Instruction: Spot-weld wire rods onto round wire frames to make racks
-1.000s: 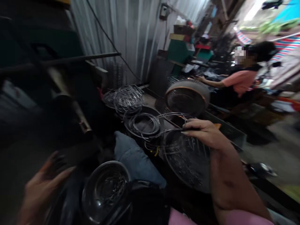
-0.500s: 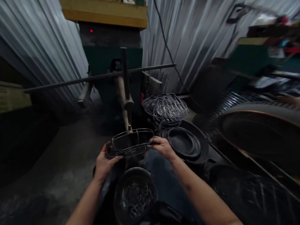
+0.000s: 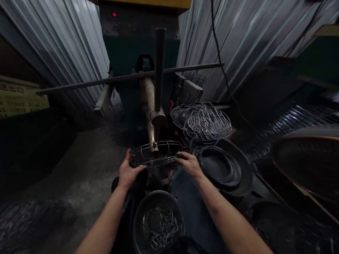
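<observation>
Both my hands hold an oval wire cage (image 3: 156,153) in front of me, level and just short of a welding-machine electrode (image 3: 151,116). My left hand (image 3: 129,173) grips its left end, and my right hand (image 3: 188,165) grips its right end. Below them, a steel bowl (image 3: 158,222) holds several short bent wire pieces. To the right, a black pan (image 3: 225,167) holds stacked wire rings (image 3: 219,166). A loose pile of wire cages (image 3: 201,121) sits behind it.
A green machine (image 3: 137,46) with a long horizontal bar (image 3: 129,76) and an upright rod (image 3: 159,70) stands ahead, between corrugated metal walls (image 3: 66,46). A large round dark mesh (image 3: 307,162) lies at the right. A black cable (image 3: 225,67) hangs down the wall.
My view has swung left from the co-worker's side to the machine. Both hands have brought the wire cage forward and up toward the electrode, still gripping it.
</observation>
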### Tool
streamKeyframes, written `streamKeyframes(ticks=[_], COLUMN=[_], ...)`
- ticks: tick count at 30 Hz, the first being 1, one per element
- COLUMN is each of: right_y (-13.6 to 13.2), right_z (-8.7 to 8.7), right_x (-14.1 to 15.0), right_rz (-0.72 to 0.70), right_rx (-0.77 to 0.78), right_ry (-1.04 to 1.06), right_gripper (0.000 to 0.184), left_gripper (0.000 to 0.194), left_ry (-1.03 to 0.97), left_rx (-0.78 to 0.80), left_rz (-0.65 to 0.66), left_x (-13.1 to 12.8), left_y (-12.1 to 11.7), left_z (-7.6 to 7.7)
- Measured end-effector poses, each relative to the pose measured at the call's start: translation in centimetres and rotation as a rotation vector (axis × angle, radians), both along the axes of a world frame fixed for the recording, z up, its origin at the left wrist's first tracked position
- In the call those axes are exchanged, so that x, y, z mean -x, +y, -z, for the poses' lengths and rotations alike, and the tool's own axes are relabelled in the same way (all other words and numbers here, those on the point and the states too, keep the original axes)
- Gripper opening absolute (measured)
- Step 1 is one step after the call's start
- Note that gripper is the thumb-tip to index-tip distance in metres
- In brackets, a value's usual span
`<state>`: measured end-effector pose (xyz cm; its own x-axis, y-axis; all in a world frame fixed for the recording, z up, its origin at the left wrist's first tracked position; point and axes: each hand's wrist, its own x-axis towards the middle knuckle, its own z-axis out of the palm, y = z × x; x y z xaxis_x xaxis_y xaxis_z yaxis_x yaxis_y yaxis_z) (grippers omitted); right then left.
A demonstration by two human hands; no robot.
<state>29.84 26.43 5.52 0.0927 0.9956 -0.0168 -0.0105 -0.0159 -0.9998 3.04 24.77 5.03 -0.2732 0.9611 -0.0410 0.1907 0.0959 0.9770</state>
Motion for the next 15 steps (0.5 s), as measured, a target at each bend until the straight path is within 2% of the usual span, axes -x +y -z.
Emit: streamKeyframes(ticks=[3,7,11,15], right_y=[-0.4,-1.2,-2.0,-2.6], right_z=[0.0,-0.5,-1.9,-3.7], right_x=[0.3,0.6,1.0,1.6], right_rz=[-0.017,-0.035,-0.014,0.002], right_rx=[0.026,0.078,0.119,0.158], right_ry=[0.040,0.112,0.193,0.246], right_gripper=[0.035,0.039,0.043,0.043], left_gripper=[0.110,0.099,0.097,0.090], left_ry=[-0.043,-0.200,-0.324,-0.352], left_rx=[0.041,0.017,-0.002,-0.009], left_rz=[0.003,-0.029,-0.063,-0.078], left_x=[-0.1,-0.2,-0.1,0.1], left_y=[-0.1,-0.2,-0.7,-1.3], left_z=[0.1,-0.2,-1.9,-3.4])
